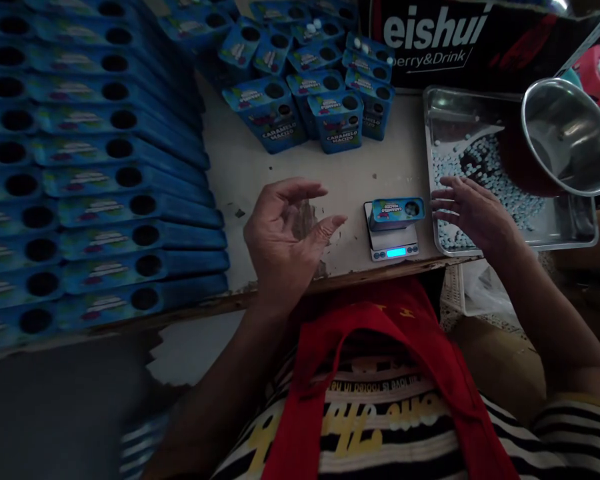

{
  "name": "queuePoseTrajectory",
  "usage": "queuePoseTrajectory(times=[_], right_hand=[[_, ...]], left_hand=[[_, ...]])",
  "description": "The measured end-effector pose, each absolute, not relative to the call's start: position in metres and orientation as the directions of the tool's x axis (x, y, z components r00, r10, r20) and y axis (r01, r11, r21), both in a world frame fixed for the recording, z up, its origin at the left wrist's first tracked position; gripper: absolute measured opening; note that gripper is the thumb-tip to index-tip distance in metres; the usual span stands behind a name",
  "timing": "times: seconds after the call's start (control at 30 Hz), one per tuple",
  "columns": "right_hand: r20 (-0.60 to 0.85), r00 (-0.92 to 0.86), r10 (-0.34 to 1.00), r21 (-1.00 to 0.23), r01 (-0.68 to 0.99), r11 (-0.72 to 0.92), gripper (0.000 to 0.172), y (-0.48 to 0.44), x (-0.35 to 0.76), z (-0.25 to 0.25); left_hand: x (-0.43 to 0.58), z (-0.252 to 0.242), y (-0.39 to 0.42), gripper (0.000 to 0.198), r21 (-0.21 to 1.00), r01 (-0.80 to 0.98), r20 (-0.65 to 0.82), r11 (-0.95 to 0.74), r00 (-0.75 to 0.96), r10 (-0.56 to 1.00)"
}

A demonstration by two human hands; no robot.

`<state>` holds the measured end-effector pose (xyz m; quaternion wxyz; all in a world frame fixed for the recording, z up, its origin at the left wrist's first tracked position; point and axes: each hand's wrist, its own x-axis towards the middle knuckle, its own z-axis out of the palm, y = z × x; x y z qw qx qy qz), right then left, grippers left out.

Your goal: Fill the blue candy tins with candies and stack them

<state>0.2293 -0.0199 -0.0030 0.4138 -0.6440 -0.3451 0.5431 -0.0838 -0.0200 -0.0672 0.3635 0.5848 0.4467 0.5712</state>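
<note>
On a small digital scale with a lit blue display stands a blue candy box, pale candies showing in its round hole. To the left of the scale, my left hand hovers over the table, fingers curved and apart, holding nothing. My right hand is just right of the box, fingers stretched over the near left part of a metal tray. Loose pale blue candies lie scattered in that tray. A steel bowl sits tilted at its right side.
Long rows of blue boxes with dark round holes fill the left side. More boxes cluster at the back, a few with candies on top. A black carton stands behind the tray. The table's worn front edge runs before me.
</note>
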Motion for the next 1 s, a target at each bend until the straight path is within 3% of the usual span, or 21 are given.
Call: queuePoseTrajectory(times=[0.3, 0.43, 0.63, 0.77, 0.83, 0.93, 1.0], right_hand=[[-0.446, 0.121, 0.887, -0.89, 0.047, -0.453, 0.048, -0.012, 0.244, 0.005], [-0.462, 0.135, 0.877, -0.887, -0.035, -0.461, 0.047, -0.016, 0.238, 0.002], [-0.508, 0.094, 0.856, -0.857, -0.155, -0.491, 0.041, -0.028, 0.229, -0.003], [-0.49, 0.068, 0.869, -0.854, -0.238, -0.463, 0.041, -0.037, 0.23, -0.012], [-0.487, 0.05, 0.872, -0.843, -0.288, -0.454, 0.043, -0.039, 0.228, -0.018], [-0.464, 0.034, 0.885, -0.838, -0.341, -0.426, 0.05, -0.038, 0.225, -0.03], [-0.404, 0.073, 0.912, -0.865, -0.353, -0.356, 0.052, -0.034, 0.224, -0.04]], left_hand=[[-0.081, -0.072, -0.019, 0.077, 0.897, 0.197, 0.408, -0.396, -0.022, 0.913], [-0.06, -0.089, -0.018, 0.086, 0.908, 0.243, 0.337, -0.342, 0.061, 0.939], [-0.03, -0.104, -0.011, 0.078, 0.924, 0.238, 0.259, -0.301, 0.192, 0.947], [-0.028, -0.102, -0.004, 0.045, 0.914, 0.242, 0.252, -0.326, 0.292, 0.923], [-0.022, -0.091, 0.002, 0.03, 0.853, 0.265, 0.354, -0.449, 0.339, 0.872], [0.001, -0.059, 0.013, 0.016, 0.625, 0.337, 0.533, -0.704, 0.474, 0.7], [0.023, -0.033, 0.021, 0.018, 0.496, 0.299, 0.553, -0.815, 0.615, 0.562]])
